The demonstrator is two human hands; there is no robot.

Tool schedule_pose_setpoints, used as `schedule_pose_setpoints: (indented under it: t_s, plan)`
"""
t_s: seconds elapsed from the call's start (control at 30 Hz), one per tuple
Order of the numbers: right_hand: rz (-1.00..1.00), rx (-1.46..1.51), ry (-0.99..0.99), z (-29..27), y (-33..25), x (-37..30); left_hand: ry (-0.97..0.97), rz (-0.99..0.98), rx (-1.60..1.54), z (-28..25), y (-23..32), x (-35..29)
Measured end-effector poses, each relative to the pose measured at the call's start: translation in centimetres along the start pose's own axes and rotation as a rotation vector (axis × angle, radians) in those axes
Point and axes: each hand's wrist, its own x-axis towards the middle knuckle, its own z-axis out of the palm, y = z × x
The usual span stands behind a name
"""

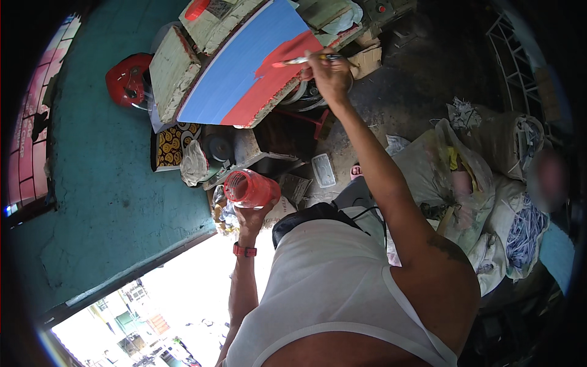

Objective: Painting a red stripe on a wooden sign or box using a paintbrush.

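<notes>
My right hand (330, 76) is closed around a paintbrush (299, 60), whose red-coated tip lies over a flat board (229, 64). Much of that board is light blue; red paint (263, 92) covers its near edge and right end, with an uneven border between the colours. Lower down, my left hand (254, 217) grips a clear plastic jar (247, 188) from beneath. The jar is tilted, its threaded mouth uncovered, and red paint coats its inside. A red watch (244, 250) is on my left wrist.
A red helmet (127, 81) is by the teal wall (92, 183), beside a paint-crusted block (174, 73). Below the board stands a bench grinder (218, 148). A plastic tray (323, 170) lies on the floor. Stuffed plastic bags (452, 177) and a sack of shredded strips (526, 235) crowd the right.
</notes>
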Motion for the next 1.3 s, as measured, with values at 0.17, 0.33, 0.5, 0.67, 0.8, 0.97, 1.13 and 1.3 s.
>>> schedule_pose_setpoints:
  t_s: [0.17, 0.33, 0.5, 0.67, 0.8, 0.97, 1.13, 1.3]
  plan:
    - [-0.187, 0.049, 0.106, -2.1, 0.0, 5.1, 0.004, 0.067, 0.099, 0.3, 1.1, 1.0]
    - [-0.253, -0.001, 0.244, -5.5, -2.1, 6.7, 0.039, -0.011, -0.034, 0.3, 0.9, 0.7]
    - [-0.037, 0.049, 0.051, -0.8, -1.1, 0.8, 0.011, 0.023, 0.053, -0.1, -0.1, 0.7]
    - [-0.136, 0.086, 0.132, -1.1, 1.3, 4.4, -0.007, 0.033, 0.089, 0.0, 0.9, 1.3]
    - [-0.273, 0.017, 0.312, -5.3, -1.6, 6.7, 0.019, 0.071, 0.074, -0.3, 1.0, 1.3]
    - [-0.049, -0.031, 0.073, -1.5, -0.9, 1.0, -0.001, 0.022, 0.124, -0.7, 0.3, 1.0]
    - [-0.091, 0.006, 0.126, -0.3, 0.2, 3.2, -0.018, 0.043, 0.135, -0.3, 1.1, 1.4]
    - [-0.244, -0.012, 0.285, -4.7, -1.2, 5.0, 0.005, 0.06, 0.11, -0.7, 0.9, 1.3]
